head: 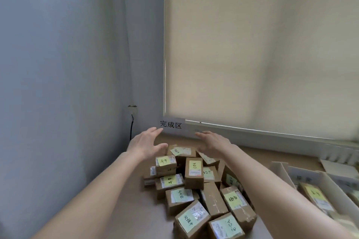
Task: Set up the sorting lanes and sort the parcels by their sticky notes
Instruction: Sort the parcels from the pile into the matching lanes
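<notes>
A heap of several small brown cardboard parcels (194, 178) lies on the table, each bearing a yellow or green sticky note with handwriting. My left hand (147, 142) hovers open above the heap's far left side, fingers spread and holding nothing. My right hand (212, 142) hovers open above the far right side, also holding nothing. Both arms stretch over the pile. At the right, white divider walls (280, 172) form sorting lanes, and a parcel with a yellow note (315, 196) lies in one lane.
A white paper sign (171, 124) with printed characters is stuck on the wall under the window sill. A beige roller blind (252, 54) covers the window. A black cable (132, 128) hangs from a wall socket at the left. A tan tabletop (139, 200) extends left of the heap.
</notes>
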`<action>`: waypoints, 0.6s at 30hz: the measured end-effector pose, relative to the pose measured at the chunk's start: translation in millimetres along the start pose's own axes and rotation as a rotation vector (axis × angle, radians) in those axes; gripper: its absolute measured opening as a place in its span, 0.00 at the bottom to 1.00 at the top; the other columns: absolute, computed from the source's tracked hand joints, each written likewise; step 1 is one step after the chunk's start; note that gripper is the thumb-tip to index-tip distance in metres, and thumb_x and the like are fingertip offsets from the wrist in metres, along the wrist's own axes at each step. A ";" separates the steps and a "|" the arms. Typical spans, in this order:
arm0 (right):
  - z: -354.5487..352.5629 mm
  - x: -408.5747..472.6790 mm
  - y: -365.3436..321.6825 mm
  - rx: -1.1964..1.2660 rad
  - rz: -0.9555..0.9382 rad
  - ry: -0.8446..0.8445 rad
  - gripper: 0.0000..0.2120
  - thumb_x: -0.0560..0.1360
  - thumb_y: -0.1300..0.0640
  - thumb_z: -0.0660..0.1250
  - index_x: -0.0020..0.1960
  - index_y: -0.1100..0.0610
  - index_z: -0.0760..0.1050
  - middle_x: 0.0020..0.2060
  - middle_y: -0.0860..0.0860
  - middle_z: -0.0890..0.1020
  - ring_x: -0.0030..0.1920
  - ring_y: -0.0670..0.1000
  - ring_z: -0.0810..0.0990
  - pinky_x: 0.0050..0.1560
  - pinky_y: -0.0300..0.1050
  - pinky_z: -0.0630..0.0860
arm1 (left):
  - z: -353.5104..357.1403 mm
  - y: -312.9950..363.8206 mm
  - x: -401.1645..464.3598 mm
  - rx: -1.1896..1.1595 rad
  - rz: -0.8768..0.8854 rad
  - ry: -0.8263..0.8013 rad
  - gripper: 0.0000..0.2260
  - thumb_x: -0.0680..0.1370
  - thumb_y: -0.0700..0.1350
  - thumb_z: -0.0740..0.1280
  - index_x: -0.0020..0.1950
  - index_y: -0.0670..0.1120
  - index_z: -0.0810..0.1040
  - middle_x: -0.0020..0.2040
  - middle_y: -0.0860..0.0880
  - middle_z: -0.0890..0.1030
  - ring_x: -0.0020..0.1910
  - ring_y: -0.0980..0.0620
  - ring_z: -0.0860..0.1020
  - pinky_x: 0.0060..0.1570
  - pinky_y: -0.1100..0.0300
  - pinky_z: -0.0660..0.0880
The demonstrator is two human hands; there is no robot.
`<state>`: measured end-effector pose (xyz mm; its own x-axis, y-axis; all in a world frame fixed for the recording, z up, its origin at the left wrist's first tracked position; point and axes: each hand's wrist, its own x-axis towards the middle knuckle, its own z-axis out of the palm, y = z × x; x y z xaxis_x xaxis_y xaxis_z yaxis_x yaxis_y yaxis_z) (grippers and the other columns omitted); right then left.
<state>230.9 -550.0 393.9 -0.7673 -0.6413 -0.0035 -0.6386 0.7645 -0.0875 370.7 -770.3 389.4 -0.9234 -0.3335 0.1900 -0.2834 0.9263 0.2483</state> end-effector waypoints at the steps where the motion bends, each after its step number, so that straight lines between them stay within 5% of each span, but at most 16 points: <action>1: 2.4 3.6 0.3 0.008 0.037 0.006 0.32 0.81 0.44 0.64 0.81 0.43 0.55 0.80 0.48 0.60 0.77 0.55 0.64 0.71 0.58 0.69 | 3.7 -4.6 9.8 -0.007 0.031 -0.013 0.32 0.78 0.65 0.62 0.79 0.58 0.58 0.79 0.55 0.60 0.75 0.52 0.63 0.69 0.49 0.67; 9: 37.0 12.9 -11.8 0.071 0.309 -0.010 0.31 0.81 0.45 0.63 0.81 0.42 0.54 0.80 0.49 0.59 0.76 0.55 0.65 0.69 0.55 0.72 | 48.9 -34.4 76.8 -0.104 0.250 -0.123 0.33 0.76 0.66 0.63 0.78 0.59 0.59 0.77 0.55 0.64 0.73 0.52 0.67 0.66 0.50 0.72; 18: 144.9 -5.7 -5.5 0.140 0.504 -0.186 0.32 0.81 0.44 0.62 0.81 0.42 0.54 0.79 0.50 0.62 0.75 0.54 0.68 0.67 0.53 0.73 | 177.0 -47.8 76.0 -0.149 0.387 -0.350 0.32 0.77 0.65 0.63 0.78 0.58 0.59 0.77 0.54 0.65 0.73 0.52 0.67 0.67 0.52 0.71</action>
<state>247.4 -559.9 250.1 -0.9444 -0.2085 -0.2542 -0.1714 0.9720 -0.1606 268.3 -808.9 223.8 -0.9913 0.1289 -0.0271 0.1106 0.9264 0.3600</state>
